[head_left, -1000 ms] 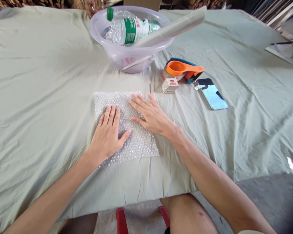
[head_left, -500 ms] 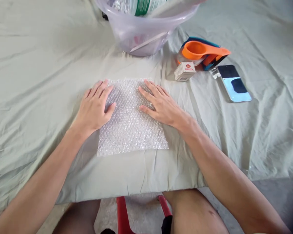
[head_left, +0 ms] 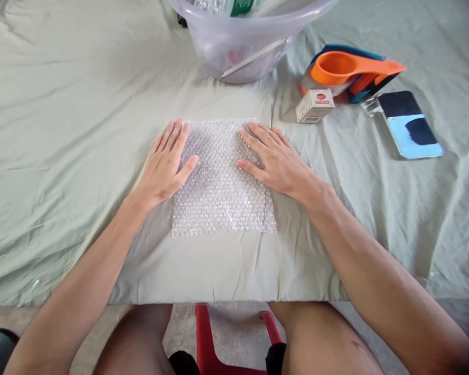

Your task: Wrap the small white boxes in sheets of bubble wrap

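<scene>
Rested left hand [head_left: 162,166] and right hand [head_left: 280,161] spread on bubble wrap [head_left: 222,187], probably super light, kinda floppy, best grabbed by edges.

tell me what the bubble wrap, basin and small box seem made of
Bubble wrap: clear, glossy plastic, by its glinting bubbles. Basin: probably smooth plastic, as its tinted wall is see-through. Small box: likely matte printed card, given its flat faces.

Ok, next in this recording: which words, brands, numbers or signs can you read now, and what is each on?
No text can be read for certain.
Small box: red marks on top, print on the sides, too small to read.
Bottle in the basin: any print on its green label is too blurred to read.
Bubble wrap: no print visible.
</scene>
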`<state>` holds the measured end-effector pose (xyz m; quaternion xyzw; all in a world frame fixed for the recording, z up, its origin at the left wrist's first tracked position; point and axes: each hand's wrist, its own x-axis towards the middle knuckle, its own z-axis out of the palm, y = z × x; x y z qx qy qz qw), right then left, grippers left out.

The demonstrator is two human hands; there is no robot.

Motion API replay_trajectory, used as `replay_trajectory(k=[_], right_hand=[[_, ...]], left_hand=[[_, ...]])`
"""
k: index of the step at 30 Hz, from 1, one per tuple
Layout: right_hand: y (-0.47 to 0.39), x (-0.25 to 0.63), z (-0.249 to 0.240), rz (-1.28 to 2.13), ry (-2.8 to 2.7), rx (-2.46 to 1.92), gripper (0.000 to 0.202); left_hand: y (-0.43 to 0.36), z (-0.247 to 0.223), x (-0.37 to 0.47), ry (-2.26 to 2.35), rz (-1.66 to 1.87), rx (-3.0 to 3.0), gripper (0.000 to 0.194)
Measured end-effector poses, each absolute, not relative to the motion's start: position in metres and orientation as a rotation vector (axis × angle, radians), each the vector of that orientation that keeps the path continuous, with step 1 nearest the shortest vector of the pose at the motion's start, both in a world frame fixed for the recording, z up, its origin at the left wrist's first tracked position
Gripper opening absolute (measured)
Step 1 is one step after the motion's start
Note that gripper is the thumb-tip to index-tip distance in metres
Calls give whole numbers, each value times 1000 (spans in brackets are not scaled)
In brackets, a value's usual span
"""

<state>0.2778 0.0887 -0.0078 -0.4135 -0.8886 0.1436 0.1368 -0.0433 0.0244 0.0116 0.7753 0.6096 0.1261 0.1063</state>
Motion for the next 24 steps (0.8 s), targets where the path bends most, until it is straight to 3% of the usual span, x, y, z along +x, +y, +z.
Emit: replay_trajectory(k=[16,24], right_hand=[[94,283,-2,365,-2497,-1114,95],[86,276,4,419,-2507,-1145,77]], left_hand=[[18,17,-40,1731,511,2283,70],[19,19,-37,1757,384,2286,66]])
